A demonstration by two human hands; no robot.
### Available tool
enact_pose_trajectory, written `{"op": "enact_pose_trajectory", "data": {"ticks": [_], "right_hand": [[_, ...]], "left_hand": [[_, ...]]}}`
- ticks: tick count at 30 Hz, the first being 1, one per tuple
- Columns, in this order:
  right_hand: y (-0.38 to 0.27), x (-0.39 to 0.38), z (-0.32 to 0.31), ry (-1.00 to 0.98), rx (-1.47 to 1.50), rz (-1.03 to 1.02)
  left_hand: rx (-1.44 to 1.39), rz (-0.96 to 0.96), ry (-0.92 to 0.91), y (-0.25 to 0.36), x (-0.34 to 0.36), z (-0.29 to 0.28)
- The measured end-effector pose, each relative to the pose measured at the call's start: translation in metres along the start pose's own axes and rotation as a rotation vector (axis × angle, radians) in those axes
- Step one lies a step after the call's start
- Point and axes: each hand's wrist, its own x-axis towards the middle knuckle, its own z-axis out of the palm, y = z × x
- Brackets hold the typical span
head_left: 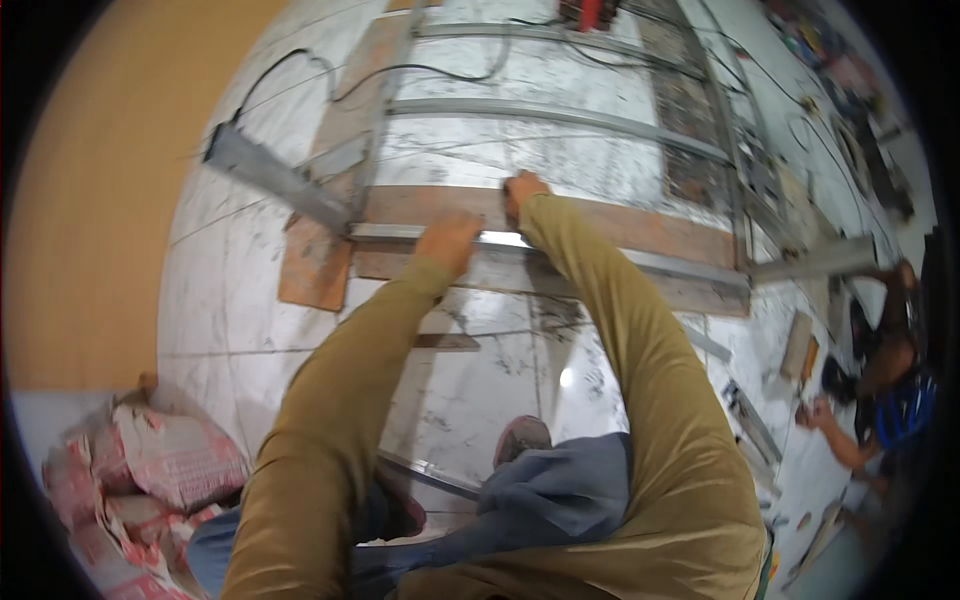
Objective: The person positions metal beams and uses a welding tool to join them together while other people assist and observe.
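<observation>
A grey metal frame (560,116) with several crossbars lies on the tiled floor in front of me. My left hand (452,243) is closed over its nearest metal bar (660,264), slightly blurred. Just beyond that bar, above the far edge of a reddish-brown wooden board (410,205), my right hand (523,190) has its fingers curled in. Whatever those fingers hold, if anything, is hidden. A square metal tube (275,175) sticks out at the frame's left corner, and another metal tube (820,260) at its right.
Black cable (430,70) runs across the frame; a red tool (590,14) is at the top. Pink-and-white sacks (180,455) are piled at lower left beside a tan panel (100,200). Another person's hand (820,415) works at right, near metal offcuts (755,425).
</observation>
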Motion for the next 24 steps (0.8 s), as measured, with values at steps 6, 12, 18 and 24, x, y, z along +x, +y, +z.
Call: {"op": "enact_pose_trajectory", "data": {"ticks": [6, 12, 18, 24], "right_hand": [[0.044, -0.034, -0.001, 0.192, -0.183, -0.019], [0.089, -0.057, -0.041, 0.052, 0.007, 0.182], [0.097, -0.053, -0.023, 0.052, 0.037, 0.09], [0.114, -0.019, 0.001, 0.048, -0.201, 0.048]], "left_hand": [[-0.255, 0.027, -0.228, 0.052, -0.09, -0.039], [-0.182, -0.28, -0.66, 0.004, -0.23, -0.126], [-0.151, -0.486, -0.675, -0.058, -0.268, -0.128], [-0.485, -0.4, -0.196, -0.074, -0.203, -0.023]]}}
